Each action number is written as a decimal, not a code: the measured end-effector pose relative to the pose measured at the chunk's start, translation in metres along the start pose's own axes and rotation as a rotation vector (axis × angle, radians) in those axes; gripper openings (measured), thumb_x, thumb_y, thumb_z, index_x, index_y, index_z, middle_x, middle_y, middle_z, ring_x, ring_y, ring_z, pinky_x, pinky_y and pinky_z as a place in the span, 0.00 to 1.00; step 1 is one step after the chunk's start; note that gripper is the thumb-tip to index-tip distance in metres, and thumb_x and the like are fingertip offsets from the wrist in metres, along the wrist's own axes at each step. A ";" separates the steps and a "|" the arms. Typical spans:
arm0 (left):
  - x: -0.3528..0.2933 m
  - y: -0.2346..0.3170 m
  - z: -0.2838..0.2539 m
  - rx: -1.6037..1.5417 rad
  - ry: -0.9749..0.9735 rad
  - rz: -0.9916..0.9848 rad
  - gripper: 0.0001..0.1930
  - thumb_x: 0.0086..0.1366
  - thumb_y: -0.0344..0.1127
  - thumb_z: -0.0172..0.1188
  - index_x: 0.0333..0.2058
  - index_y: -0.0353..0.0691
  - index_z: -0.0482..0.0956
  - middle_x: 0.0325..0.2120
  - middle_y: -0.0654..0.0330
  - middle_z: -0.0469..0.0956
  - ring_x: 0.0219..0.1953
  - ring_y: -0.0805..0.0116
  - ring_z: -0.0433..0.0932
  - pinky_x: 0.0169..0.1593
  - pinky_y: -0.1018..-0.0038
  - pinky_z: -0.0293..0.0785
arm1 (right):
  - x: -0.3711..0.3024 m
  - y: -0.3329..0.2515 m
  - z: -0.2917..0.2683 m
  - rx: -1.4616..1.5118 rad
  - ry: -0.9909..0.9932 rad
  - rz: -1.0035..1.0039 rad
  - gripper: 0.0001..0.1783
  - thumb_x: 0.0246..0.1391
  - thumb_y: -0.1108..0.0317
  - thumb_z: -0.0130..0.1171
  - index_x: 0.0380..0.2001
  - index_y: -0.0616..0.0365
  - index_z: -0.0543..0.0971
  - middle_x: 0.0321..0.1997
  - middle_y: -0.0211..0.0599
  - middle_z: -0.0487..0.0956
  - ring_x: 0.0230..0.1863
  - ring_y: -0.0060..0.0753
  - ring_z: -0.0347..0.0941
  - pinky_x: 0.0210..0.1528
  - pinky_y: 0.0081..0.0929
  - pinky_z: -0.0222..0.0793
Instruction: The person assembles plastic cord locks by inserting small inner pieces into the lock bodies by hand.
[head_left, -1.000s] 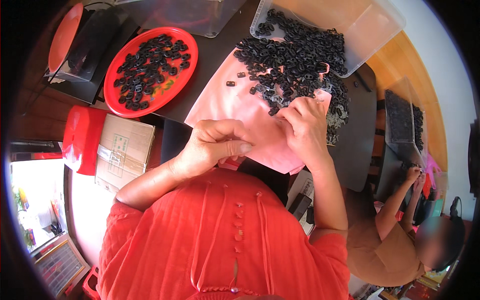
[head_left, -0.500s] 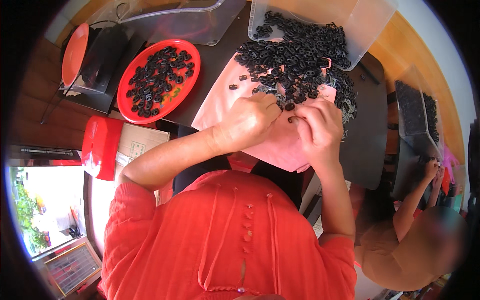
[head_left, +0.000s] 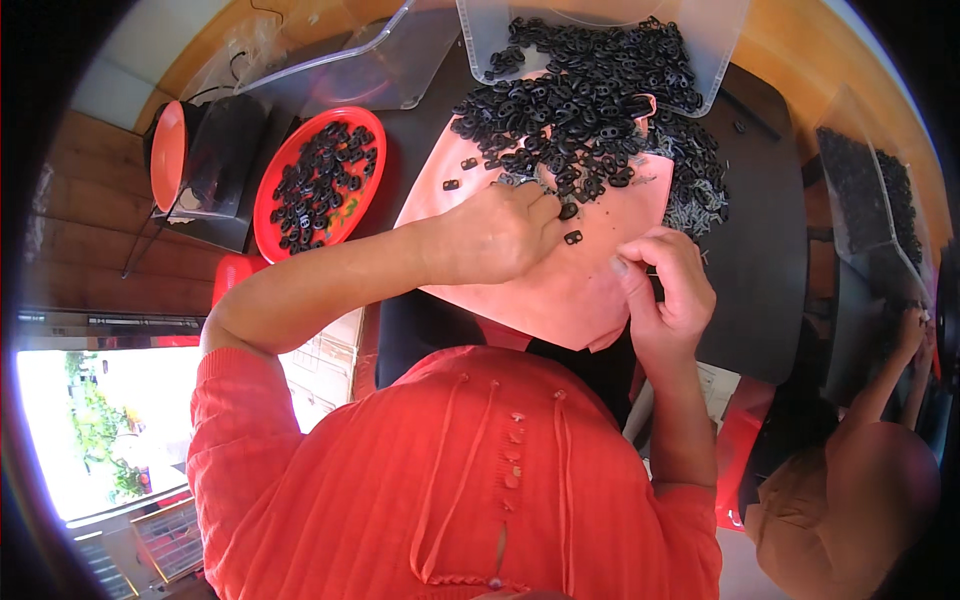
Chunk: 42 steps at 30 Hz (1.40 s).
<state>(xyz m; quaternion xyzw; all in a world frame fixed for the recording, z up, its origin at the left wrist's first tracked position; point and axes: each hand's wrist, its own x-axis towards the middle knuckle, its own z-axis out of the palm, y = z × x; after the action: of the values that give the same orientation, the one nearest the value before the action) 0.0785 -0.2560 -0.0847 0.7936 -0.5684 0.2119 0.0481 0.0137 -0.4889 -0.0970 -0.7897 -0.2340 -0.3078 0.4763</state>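
Observation:
My left hand [head_left: 500, 232] is closed above a pink cloth [head_left: 530, 300], knuckles up, fingertips turned toward the near edge of a heap of small black two-holed plastic pieces [head_left: 590, 105]. What it grips is hidden behind the fingers. One black piece [head_left: 569, 211] lies beside its fingertips, another [head_left: 573, 238] just nearer on the cloth. My right hand [head_left: 672, 285] is over the right edge of the cloth, thumb and forefinger brought together in a pinch; anything between them is too small to make out. Grey slender metal bits [head_left: 695, 205] are spread right of the cloth.
A red plate [head_left: 263, 215] of black pieces stands at the left. Behind the heap is a clear plastic bin [head_left: 715, 60], with another clear bin [head_left: 420, 80] at the back left. At the far right, a co-worker's arm [head_left: 880, 385] reaches past a third bin [head_left: 850, 180].
My right hand has moved right and nearer, away from my left hand. A black piece that was at its fingertips now appears to lie on the cloth. The whole view has shifted slightly.

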 end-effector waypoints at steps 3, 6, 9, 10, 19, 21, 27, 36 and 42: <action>-0.001 -0.001 0.006 -0.108 -0.047 -0.132 0.05 0.53 0.29 0.62 0.29 0.34 0.78 0.25 0.56 0.74 0.28 0.62 0.76 0.29 0.68 0.74 | -0.001 -0.004 0.000 0.036 0.000 0.035 0.08 0.47 0.79 0.67 0.31 0.58 0.79 0.28 0.36 0.76 0.33 0.40 0.74 0.38 0.33 0.67; -0.001 0.011 0.000 -0.671 0.074 -0.474 0.04 0.60 0.29 0.61 0.32 0.35 0.80 0.26 0.59 0.76 0.27 0.67 0.77 0.29 0.70 0.73 | 0.000 -0.007 0.002 0.078 -0.022 0.046 0.08 0.48 0.79 0.67 0.32 0.59 0.80 0.29 0.38 0.77 0.33 0.41 0.74 0.37 0.33 0.68; 0.004 0.022 -0.018 -1.260 0.095 -0.834 0.05 0.65 0.31 0.59 0.35 0.36 0.81 0.25 0.64 0.76 0.26 0.74 0.75 0.28 0.75 0.70 | 0.001 -0.012 0.013 0.158 -0.035 0.095 0.09 0.49 0.80 0.67 0.35 0.60 0.81 0.31 0.39 0.78 0.33 0.41 0.75 0.37 0.33 0.71; 0.007 0.024 -0.024 -1.262 0.098 -0.830 0.05 0.65 0.31 0.59 0.35 0.36 0.81 0.25 0.64 0.76 0.26 0.74 0.75 0.28 0.75 0.70 | 0.003 -0.014 0.016 0.196 -0.041 0.076 0.10 0.50 0.82 0.66 0.37 0.63 0.81 0.33 0.40 0.79 0.35 0.39 0.77 0.37 0.30 0.73; 0.006 0.038 -0.044 -2.048 0.163 -1.245 0.08 0.65 0.29 0.62 0.39 0.31 0.79 0.23 0.59 0.73 0.21 0.74 0.71 0.23 0.78 0.62 | 0.000 -0.016 0.036 0.597 -0.019 0.214 0.07 0.54 0.85 0.64 0.37 0.67 0.80 0.38 0.38 0.81 0.38 0.28 0.77 0.41 0.23 0.73; 0.010 0.040 -0.045 -2.089 0.183 -1.281 0.08 0.66 0.30 0.62 0.40 0.31 0.78 0.23 0.60 0.73 0.21 0.74 0.71 0.22 0.77 0.62 | 0.001 -0.012 0.035 0.598 0.001 0.164 0.07 0.54 0.85 0.64 0.36 0.67 0.79 0.38 0.38 0.80 0.38 0.28 0.77 0.42 0.23 0.74; 0.012 0.030 -0.028 -1.133 0.241 -0.791 0.05 0.66 0.30 0.65 0.34 0.34 0.80 0.24 0.64 0.73 0.25 0.74 0.73 0.28 0.73 0.68 | 0.004 -0.008 0.015 0.513 0.059 0.150 0.07 0.55 0.85 0.64 0.36 0.68 0.78 0.38 0.35 0.78 0.37 0.22 0.74 0.41 0.18 0.70; 0.017 0.024 0.015 -0.140 0.112 -0.300 0.09 0.51 0.31 0.67 0.31 0.37 0.78 0.30 0.57 0.73 0.36 0.59 0.77 0.36 0.66 0.76 | -0.013 -0.004 0.011 0.523 0.092 0.426 0.04 0.58 0.81 0.64 0.36 0.65 0.79 0.33 0.25 0.79 0.31 0.11 0.69 0.35 0.12 0.65; 0.011 0.028 0.017 -0.114 0.063 -0.398 0.07 0.56 0.30 0.65 0.32 0.34 0.78 0.30 0.53 0.75 0.35 0.59 0.78 0.34 0.69 0.76 | -0.012 -0.005 0.016 0.552 0.101 0.474 0.05 0.58 0.81 0.63 0.37 0.65 0.79 0.34 0.27 0.79 0.31 0.12 0.70 0.35 0.13 0.66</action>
<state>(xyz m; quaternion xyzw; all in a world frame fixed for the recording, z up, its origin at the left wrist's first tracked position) 0.0606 -0.2804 -0.1000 0.8792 -0.4095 0.1904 0.1518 0.0063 -0.4726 -0.1078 -0.6475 -0.0949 -0.1526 0.7406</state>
